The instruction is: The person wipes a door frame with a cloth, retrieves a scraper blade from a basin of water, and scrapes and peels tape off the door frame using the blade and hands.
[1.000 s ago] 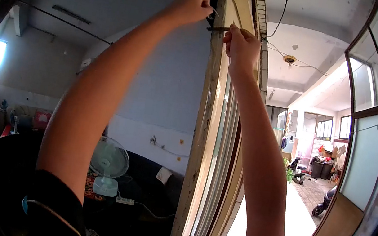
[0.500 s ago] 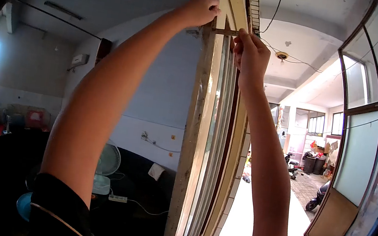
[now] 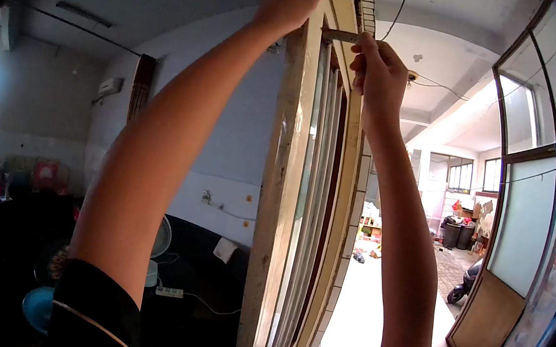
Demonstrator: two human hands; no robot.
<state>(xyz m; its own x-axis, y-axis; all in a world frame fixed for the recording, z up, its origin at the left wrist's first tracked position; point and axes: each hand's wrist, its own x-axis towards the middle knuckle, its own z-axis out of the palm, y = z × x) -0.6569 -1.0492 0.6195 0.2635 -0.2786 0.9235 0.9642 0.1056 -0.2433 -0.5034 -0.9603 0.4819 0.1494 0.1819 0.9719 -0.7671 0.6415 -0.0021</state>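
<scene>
My left hand [image 3: 287, 8] is closed at the top of a cream-painted wooden frame post [image 3: 276, 194], its thumb lying along the edge and its other fingers mostly hidden. Lower and to the right, my right hand [image 3: 383, 71] pinches a thin, flat, dark strip [image 3: 342, 36] between thumb and fingers. The strip lies roughly level, and its far end meets the inner side of the post. Just what kind of strip it is, I cannot make out. Below it run upright pale slats or panel edges [image 3: 307, 219].
A dim room with a fan [image 3: 162, 237], a power strip [image 3: 169, 293] and a blue basin [image 3: 38, 307] lies left. On the right, a glazed door [image 3: 524, 227] stands open. Beyond are black bins [image 3: 458, 236] and a scooter [image 3: 463, 286]. A wire [image 3: 399, 10] hangs above.
The view has shifted slightly. My left hand has moved a little up and left on the post. My right hand, still pinching the strip, sits slightly farther right, and more of the strip shows.
</scene>
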